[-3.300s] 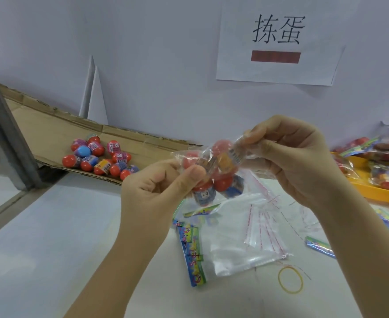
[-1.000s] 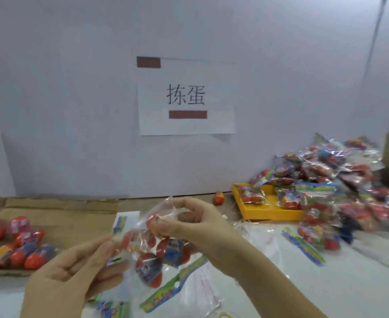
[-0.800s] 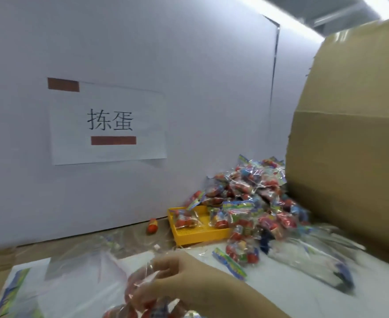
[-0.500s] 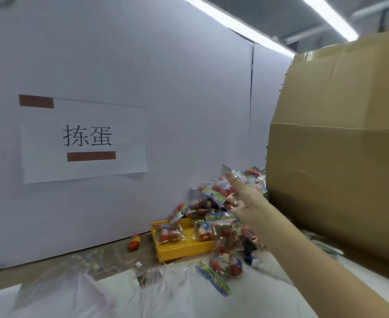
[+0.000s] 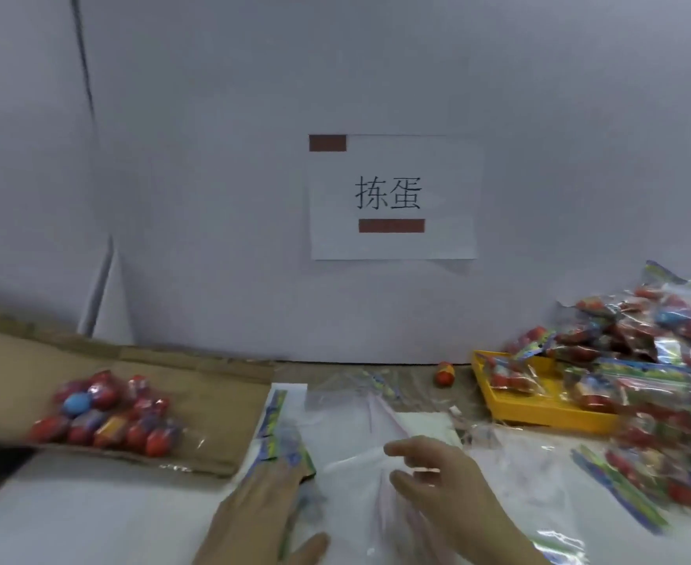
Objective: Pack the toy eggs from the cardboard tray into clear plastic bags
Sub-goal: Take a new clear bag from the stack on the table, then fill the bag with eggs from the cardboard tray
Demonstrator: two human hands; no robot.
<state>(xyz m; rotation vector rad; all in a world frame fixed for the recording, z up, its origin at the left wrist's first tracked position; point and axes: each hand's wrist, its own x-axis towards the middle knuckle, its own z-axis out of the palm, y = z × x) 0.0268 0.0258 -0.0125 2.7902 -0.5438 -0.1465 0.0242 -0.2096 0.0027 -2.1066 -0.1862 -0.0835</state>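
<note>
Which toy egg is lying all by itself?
The red-and-yellow egg by the back wall, just left of the yellow tray; the rest sit clustered in the cardboard tray or packed in bags.

The cardboard tray (image 5: 217,397) at the left of the frame is brown corrugated board, matt and rough, with ragged edges. The toy eggs (image 5: 103,418) on it are smooth plastic with a soft shine, some banded in printed wrap. In the lower middle the clear plastic bags (image 5: 356,438) are thin glossy film, creased and catching white glints. The printed strips (image 5: 275,415) beside them look glossy; card or film cannot be told. At the right the yellow tray (image 5: 539,415) is hard plastic with a dull sheen, and the packed bags (image 5: 641,360) heaped over it are crinkled shiny film. The worktop (image 5: 91,519) is smooth, white and matt. The sign (image 5: 392,246) is plain matt paper.
</note>
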